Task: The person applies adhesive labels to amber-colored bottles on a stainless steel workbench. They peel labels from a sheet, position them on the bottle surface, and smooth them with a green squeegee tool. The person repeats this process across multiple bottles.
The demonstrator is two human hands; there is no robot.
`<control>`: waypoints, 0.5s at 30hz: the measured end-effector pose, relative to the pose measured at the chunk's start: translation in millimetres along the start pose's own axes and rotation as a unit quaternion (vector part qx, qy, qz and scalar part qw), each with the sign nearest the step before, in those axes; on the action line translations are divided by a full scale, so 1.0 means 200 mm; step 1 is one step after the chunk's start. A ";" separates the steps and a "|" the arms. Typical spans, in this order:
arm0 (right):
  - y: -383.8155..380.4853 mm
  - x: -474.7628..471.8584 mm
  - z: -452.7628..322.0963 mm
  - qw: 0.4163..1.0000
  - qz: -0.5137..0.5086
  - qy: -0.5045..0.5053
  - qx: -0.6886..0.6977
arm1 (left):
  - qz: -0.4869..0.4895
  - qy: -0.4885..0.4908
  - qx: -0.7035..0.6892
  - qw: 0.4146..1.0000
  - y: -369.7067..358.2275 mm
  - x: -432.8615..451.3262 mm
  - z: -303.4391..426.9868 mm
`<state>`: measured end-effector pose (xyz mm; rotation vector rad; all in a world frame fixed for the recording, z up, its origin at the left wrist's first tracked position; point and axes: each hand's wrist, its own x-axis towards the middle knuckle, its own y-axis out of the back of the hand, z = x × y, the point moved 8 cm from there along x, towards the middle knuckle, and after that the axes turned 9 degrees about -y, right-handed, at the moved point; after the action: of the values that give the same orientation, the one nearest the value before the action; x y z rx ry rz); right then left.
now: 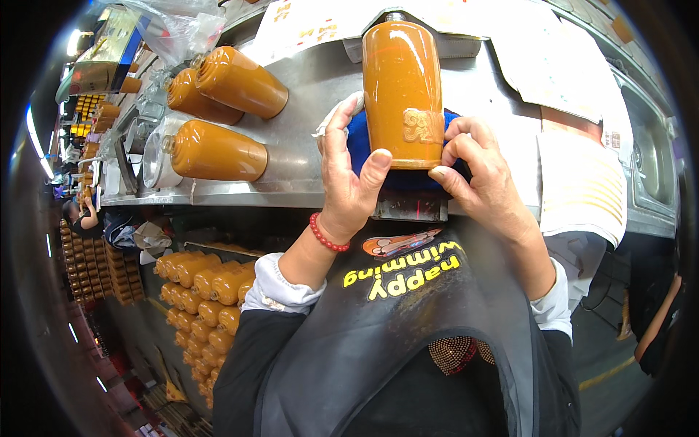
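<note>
An amber-brown glazed bottle (401, 87) lies on its side before me, neck pointing away, on a blue cloth (358, 143) over a low metal stand (410, 206). Near its base, a raised gold scroll-patterned decal (424, 125) sits on the bottle's right side. My left hand (349, 164) cups the left side, thumb by the base. A white cloth (333, 117) shows behind its fingers. At the right edge, the bent fingers and thumb of my right hand (480, 166) touch the bottle beside the decal.
Three similar bottles, one in front (221, 150), stand left on the steel counter (306, 71). Printed sheets (551, 65) and a stack of white sheets (581, 185) lie right, near a sink (647, 147). Stacked bottles (210, 295) fill the lower left. Another person's arm (659, 317) shows far right.
</note>
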<state>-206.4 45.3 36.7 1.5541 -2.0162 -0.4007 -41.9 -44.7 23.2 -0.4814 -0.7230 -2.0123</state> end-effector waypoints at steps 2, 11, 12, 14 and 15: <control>-0.01 0.00 0.00 1.000 -0.003 -0.003 0.002 | -0.012 0.004 0.022 1.000 -0.02 0.00 0.00; 0.00 0.00 0.00 1.000 -0.002 -0.005 0.003 | -0.036 -0.019 0.098 0.994 -0.02 0.04 0.04; 0.00 0.00 0.00 1.000 -0.002 -0.007 0.003 | -0.038 -0.023 0.103 0.994 -0.02 0.05 0.04; 0.00 0.00 0.01 1.000 -0.005 -0.011 0.002 | -0.041 -0.031 0.115 0.992 -0.02 0.05 0.05; 0.00 0.00 0.01 1.000 -0.006 -0.013 0.002 | -0.038 -0.033 0.110 0.993 -0.02 0.05 0.05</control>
<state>-207.2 45.7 35.0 1.5720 -2.0292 -0.4225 -50.2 -43.4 34.9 -0.3959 -1.0046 -1.9646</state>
